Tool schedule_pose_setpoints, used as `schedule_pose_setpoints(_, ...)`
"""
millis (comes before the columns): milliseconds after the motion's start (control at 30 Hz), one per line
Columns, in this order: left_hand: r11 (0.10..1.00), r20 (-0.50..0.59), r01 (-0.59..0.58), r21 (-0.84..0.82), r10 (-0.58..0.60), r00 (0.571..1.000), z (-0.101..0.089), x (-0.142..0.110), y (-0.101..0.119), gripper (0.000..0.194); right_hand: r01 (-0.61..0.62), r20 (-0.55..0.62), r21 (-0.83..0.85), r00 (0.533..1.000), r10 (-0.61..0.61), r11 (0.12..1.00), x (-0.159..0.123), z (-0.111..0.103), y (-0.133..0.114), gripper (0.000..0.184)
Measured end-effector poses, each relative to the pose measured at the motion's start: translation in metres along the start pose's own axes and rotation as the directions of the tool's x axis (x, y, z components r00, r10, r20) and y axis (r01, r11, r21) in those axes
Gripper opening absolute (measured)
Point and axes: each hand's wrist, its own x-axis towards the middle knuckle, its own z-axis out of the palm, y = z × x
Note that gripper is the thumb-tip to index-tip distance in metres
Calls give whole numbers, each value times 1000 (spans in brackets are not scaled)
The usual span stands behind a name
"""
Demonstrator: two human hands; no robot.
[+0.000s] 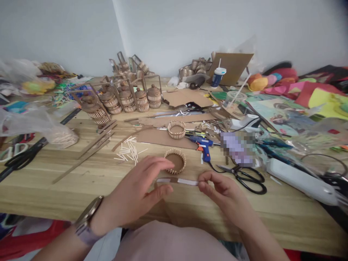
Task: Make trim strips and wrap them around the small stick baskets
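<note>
My right hand [221, 190] pinches the right end of a narrow cardboard strip [187, 181], whose side is white with a brown patch. My left hand [143, 181], with a watch on the wrist, has its thumb and fingers apart around the strip's other end. Whether they touch the strip is hard to see. Just beyond the strip stands a small round basket [175, 162] of matchstick-like sticks around a brown base, partly behind my left fingertips. A similar stick ring [176, 129] sits farther back on cardboard.
A blue glue gun [202, 145] and black scissors [248, 177] lie to the right. Loose sticks [129, 150] are scattered left of the baskets. Finished lidded baskets with handles [126, 97] stand at the back left. A white power strip [301, 181] lies at the right.
</note>
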Motion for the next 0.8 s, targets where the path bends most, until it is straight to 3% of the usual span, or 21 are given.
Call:
schedule_pose_setpoints(67, 997, 84, 0, -76, 7, 996, 8, 5, -1, 40, -40, 31, 28, 999, 39, 999, 1, 1, -1, 28)
schedule_pose_setpoints(167, 983, 188, 77, -167, -45, 981, 19, 15, 2, 31, -25, 50, -1, 998, 25, 1000, 2, 2, -7, 25)
schedule_pose_setpoints(267, 966, 241, 201, -162, -159, 957, 25, 23, 6, 25, 37, 43, -67, 998, -35, 997, 3, 1, -12, 21)
schedule_pose_setpoints(367, 955, 267, 245, -167, -196, 944, 24, 26, 6, 23, 61, 50, -121, 997, -55, 991, 1, -2, -16, 20)
schedule_pose_setpoints(567, 939, 308, 315, -139, -262, 915, 16, 21, 0, 20, -31, 175, -102, 983, 48, 994, 3, -9, -13, 21)
schedule_pose_setpoints(800, 932, 445, 362, -14, -319, 837, -17, 18, -16, 33, -159, 141, -133, 974, 178, 978, 5, -15, 7, 30)
